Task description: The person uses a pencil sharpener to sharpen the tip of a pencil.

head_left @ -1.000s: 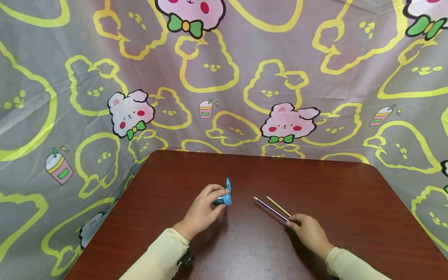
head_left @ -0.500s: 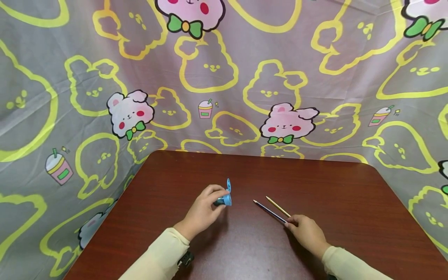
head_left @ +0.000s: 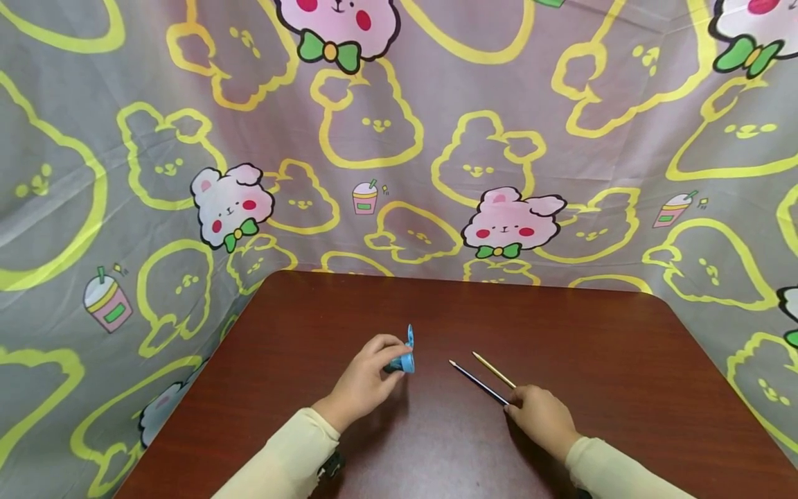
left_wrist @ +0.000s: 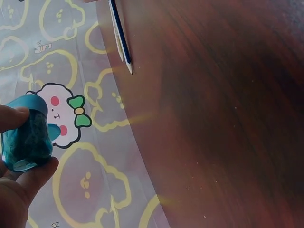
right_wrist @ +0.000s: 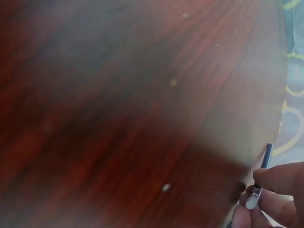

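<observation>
My left hand (head_left: 364, 381) grips a small blue container (head_left: 406, 362) between thumb and fingers. The container lies tilted sideways, its light blue flip lid raised and its mouth facing right. In the left wrist view its body (left_wrist: 28, 142) is translucent teal and rounded. To the right, my right hand (head_left: 542, 419) pinches two pencils near their rear ends, a dark blue pencil (head_left: 479, 382) and a yellow pencil (head_left: 494, 370). Their sharpened tips point away and left, slightly spread apart. The right wrist view shows the pale rear end of a pencil (right_wrist: 253, 199) between the fingertips.
A dark reddish-brown table (head_left: 349, 305) with rounded far corners lies under both hands. Behind it and along its sides hangs a grey curtain (head_left: 399, 187) printed with yellow outlines and cartoon rabbits. A dark band (head_left: 330, 464) sits at the left wrist.
My right hand and both pencils have shifted slightly left and nearer, the dark blue pencil's tip dropping a little. The left hand with the container has moved slightly right and nearer.
</observation>
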A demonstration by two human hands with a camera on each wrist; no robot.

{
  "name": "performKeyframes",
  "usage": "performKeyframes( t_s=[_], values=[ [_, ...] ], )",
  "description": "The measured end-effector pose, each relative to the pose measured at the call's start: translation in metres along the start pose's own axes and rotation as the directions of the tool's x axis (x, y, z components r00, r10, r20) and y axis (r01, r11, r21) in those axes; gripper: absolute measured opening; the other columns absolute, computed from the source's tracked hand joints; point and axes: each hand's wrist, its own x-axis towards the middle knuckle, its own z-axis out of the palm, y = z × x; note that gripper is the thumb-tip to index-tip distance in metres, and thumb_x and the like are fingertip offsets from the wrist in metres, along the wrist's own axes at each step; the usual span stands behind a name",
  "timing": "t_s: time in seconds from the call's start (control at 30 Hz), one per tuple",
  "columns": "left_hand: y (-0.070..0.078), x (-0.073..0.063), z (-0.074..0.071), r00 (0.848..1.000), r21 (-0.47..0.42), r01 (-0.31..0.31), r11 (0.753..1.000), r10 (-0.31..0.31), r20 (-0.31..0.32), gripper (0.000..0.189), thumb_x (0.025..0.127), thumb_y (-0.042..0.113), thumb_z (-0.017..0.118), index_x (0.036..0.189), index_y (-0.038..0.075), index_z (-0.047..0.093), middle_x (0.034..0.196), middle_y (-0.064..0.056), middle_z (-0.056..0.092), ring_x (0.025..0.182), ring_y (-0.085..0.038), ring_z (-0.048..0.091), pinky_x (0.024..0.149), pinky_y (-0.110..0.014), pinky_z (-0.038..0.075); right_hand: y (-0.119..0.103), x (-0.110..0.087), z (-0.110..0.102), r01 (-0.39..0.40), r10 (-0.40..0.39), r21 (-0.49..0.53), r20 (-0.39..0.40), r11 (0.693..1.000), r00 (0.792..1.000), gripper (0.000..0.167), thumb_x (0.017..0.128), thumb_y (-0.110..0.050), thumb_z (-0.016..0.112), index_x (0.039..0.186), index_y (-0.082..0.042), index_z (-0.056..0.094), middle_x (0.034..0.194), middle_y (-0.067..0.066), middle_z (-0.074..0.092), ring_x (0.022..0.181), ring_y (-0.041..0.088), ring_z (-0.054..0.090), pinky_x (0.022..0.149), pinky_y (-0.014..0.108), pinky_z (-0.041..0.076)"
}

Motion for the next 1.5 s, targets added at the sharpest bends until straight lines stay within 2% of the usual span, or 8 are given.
performKeyframes(
  t_s=[0.23, 0.57, 0.77, 1.17, 1.33, 1.5],
  values=[
    [-0.001, -0.001, 0.002, 1.0, -0.003, -0.001, 1.0, 0.001, 0.024, 0.041, 0.076, -0.006, 0.076, 0.115, 0.004, 0.068, 0.11, -0.008, 0.057, 0.094, -0.019, 0.056, 0.063, -0.016, 0.05, -0.001, 0.004, 0.002, 0.022, -0.022, 0.014, -0.01, 1.0, 1.0, 0.006, 0.077, -0.014, 0.076, 0.081, -0.014, 0.072, 0.081, 0.004, 0.071, 0.072, 0.025, 0.066, 0.059, 0.045, 0.049],
    [-0.004, 0.0, 0.015, 0.999, 0.014, 0.017, 1.0, -0.018, 0.041, 0.04, 0.077, -0.005, 0.076, 0.115, 0.006, 0.068, 0.111, -0.007, 0.058, 0.099, -0.02, 0.057, 0.067, -0.018, 0.051, 0.002, 0.007, -0.002, 0.019, -0.02, 0.023, 0.027, 1.0, 0.999, 0.013, 0.076, -0.015, 0.078, 0.087, -0.012, 0.072, 0.084, 0.003, 0.071, 0.078, 0.024, 0.066, 0.065, 0.045, 0.051],
    [-0.008, 0.002, 0.024, 0.997, 0.009, 0.042, 0.999, -0.043, 0.06, 0.04, 0.078, -0.006, 0.074, 0.115, 0.007, 0.068, 0.111, -0.007, 0.058, 0.1, -0.02, 0.056, 0.07, -0.02, 0.052, 0.004, 0.007, -0.001, 0.009, -0.01, 0.03, 0.048, 1.0, 0.999, 0.015, 0.077, -0.015, 0.079, 0.089, -0.012, 0.072, 0.08, -0.002, 0.068, 0.074, 0.018, 0.064, 0.063, 0.042, 0.05],
    [-0.012, 0.004, 0.031, 0.992, 0.028, 0.036, 0.999, -0.039, 0.118, 0.039, 0.077, -0.004, 0.075, 0.114, 0.008, 0.068, 0.11, -0.006, 0.058, 0.1, -0.019, 0.057, 0.08, -0.024, 0.053, 0.001, 0.008, 0.0, 0.019, -0.019, 0.01, 0.028, 1.0, 0.999, 0.014, 0.075, -0.017, 0.079, 0.087, -0.013, 0.071, 0.078, -0.001, 0.068, 0.075, 0.022, 0.065, 0.061, 0.043, 0.049],
    [-0.015, 0.003, 0.034, 0.985, 0.042, 0.042, 0.998, -0.048, 0.165, 0.04, 0.077, -0.003, 0.074, 0.114, 0.01, 0.067, 0.11, -0.005, 0.057, 0.102, -0.019, 0.056, 0.085, -0.028, 0.051, 0.001, 0.008, -0.001, 0.009, -0.01, 0.012, 0.044, 1.0, 0.999, 0.014, 0.076, -0.017, 0.078, 0.087, -0.014, 0.071, 0.079, -0.002, 0.068, 0.075, 0.02, 0.064, 0.061, 0.042, 0.049],
    [-0.017, 0.001, 0.038, 0.972, 0.057, 0.064, 0.996, -0.075, 0.224, 0.04, 0.079, -0.002, 0.073, 0.116, 0.011, 0.065, 0.113, -0.006, 0.055, 0.104, -0.019, 0.055, 0.086, -0.028, 0.051, 0.0, 0.008, -0.001, 0.006, -0.006, 0.015, 0.05, 1.0, 0.999, 0.014, 0.076, -0.016, 0.078, 0.088, -0.014, 0.071, 0.078, -0.003, 0.068, 0.073, 0.019, 0.064, 0.06, 0.042, 0.048]
  ],
)
